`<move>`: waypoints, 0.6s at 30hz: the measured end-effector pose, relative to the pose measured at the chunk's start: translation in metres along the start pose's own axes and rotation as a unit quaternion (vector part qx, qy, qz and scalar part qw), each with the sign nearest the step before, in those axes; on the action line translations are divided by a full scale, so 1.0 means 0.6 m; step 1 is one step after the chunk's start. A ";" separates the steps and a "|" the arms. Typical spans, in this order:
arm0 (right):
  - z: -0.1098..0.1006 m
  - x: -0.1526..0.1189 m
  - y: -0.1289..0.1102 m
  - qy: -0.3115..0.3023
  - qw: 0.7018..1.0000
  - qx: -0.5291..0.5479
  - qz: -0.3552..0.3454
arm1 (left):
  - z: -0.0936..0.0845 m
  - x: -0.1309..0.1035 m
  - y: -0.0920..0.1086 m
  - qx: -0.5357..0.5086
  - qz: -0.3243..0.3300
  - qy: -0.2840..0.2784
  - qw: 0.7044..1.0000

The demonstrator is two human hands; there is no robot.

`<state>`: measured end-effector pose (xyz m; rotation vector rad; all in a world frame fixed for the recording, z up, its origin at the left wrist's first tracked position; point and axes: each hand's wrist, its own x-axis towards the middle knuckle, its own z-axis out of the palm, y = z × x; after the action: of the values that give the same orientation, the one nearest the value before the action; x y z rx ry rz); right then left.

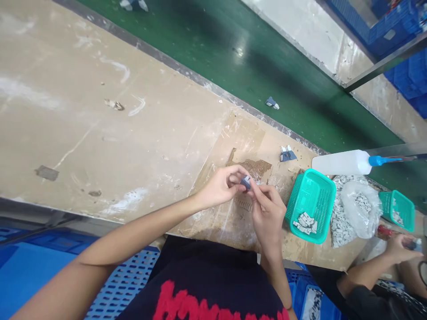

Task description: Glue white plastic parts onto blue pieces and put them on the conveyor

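Note:
Between my two hands is a small dark blue-grey plastic part (246,181) with a pale bit at its upper edge. My left hand (230,183) pinches it from the left with thumb and forefinger. From the right, the thumb and fingertips of my right hand (267,202) press against it at the pale bit. Beneath my hands lies a worn, torn piece of cardboard (256,168) on the table. A similar blue-grey part with white pegs (287,154) lies on the table beyond my right hand.
Right of my hands stands a green basket (328,195) with grey-white pieces. Beside it are a white squeeze bottle (343,162), a plastic bag of pieces (373,222) and a smaller green basket (407,213). Another blue-grey part (271,103) rests on the green belt (213,58). A co-worker's hand (398,249) works at far right.

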<state>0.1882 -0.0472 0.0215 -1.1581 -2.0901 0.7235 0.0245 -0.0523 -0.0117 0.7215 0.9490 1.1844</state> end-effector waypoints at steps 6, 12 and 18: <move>-0.042 0.000 0.005 0.109 0.992 -0.012 0.068 | -0.020 0.014 0.000 -0.199 -0.106 -0.025 0.974; -0.087 -0.054 0.044 0.352 0.916 -0.015 0.190 | -0.045 0.023 0.011 -0.263 -0.132 0.018 0.956; -0.195 -0.100 0.129 0.372 0.888 -0.145 0.226 | -0.027 0.021 0.025 -0.179 -0.158 0.051 0.970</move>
<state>0.3408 -0.0456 0.0259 -1.7762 -1.3034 0.0919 0.0047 -0.0365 -0.0083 0.2125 0.8654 1.0747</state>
